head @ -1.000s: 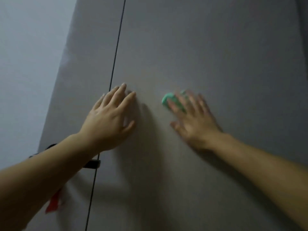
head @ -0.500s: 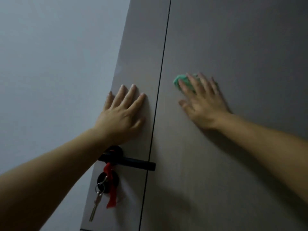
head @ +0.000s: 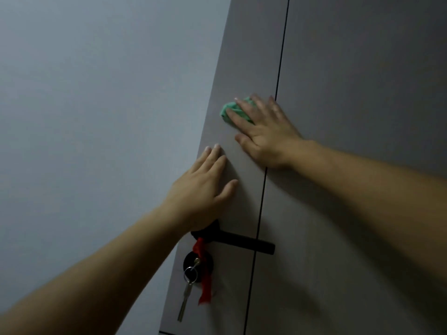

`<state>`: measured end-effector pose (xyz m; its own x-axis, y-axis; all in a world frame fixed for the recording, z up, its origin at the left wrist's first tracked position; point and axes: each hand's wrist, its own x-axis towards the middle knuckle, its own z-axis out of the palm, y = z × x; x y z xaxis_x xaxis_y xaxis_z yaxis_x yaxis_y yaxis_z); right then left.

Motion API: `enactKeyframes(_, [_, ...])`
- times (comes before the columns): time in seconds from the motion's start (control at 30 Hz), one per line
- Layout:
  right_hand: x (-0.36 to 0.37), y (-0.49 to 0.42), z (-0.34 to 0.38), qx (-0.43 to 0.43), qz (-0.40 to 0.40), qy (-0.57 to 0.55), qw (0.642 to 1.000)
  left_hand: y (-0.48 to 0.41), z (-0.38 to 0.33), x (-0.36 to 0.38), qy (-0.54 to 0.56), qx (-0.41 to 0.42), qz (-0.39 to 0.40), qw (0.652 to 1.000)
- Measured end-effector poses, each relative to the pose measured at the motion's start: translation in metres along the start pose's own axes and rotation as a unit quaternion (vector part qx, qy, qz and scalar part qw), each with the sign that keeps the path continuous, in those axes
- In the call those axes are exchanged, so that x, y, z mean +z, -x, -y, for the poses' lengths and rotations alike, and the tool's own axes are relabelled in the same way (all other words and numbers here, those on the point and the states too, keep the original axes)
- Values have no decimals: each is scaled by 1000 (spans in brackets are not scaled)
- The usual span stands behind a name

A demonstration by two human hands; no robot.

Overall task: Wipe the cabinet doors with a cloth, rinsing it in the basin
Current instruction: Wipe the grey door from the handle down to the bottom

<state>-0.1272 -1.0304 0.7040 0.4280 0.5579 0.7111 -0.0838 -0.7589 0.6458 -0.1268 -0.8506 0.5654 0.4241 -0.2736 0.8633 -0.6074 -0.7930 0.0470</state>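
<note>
Grey laminate cabinet doors [head: 362, 68] fill the right half of the frame, a pale blue-grey wall [head: 96, 117] the left. On the narrow left door [head: 251, 56], centre frame, the right hand [head: 263, 131] presses a green cloth [head: 232, 111] flat under straight fingers, clasping nothing. Just below, the left hand [head: 203, 187] lies flat, fingers released, above a black lever handle [head: 244, 241], red ribbon [head: 205, 291] and hanging key [head: 185, 298]. Half a second earlier, cloth and right hand were on the right door, across the seam [head: 281, 56].

Dim, soft shadows, slight blur
</note>
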Motion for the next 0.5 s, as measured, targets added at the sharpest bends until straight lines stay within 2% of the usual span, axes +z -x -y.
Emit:
enactKeyframes(0.07, [3,-2,7,-48,8,8,999,3,1,2,-10,6,-1,1000])
enactKeyframes(0.17, [24,54,10,-139,-19,31,990,7,2,2,32,7,-23,999])
enactKeyframes(0.3, [40,120,-5,-276,-7,66,959,10,-4,3,51,-19,-30,998])
enactKeyframes(0.37, [37,107,-15,-268,-13,78,960,9,-7,4,39,-14,-28,999])
enactKeyframes(0.5, [38,89,-1,-138,-48,47,988,5,-8,5,17,-6,-27,999])
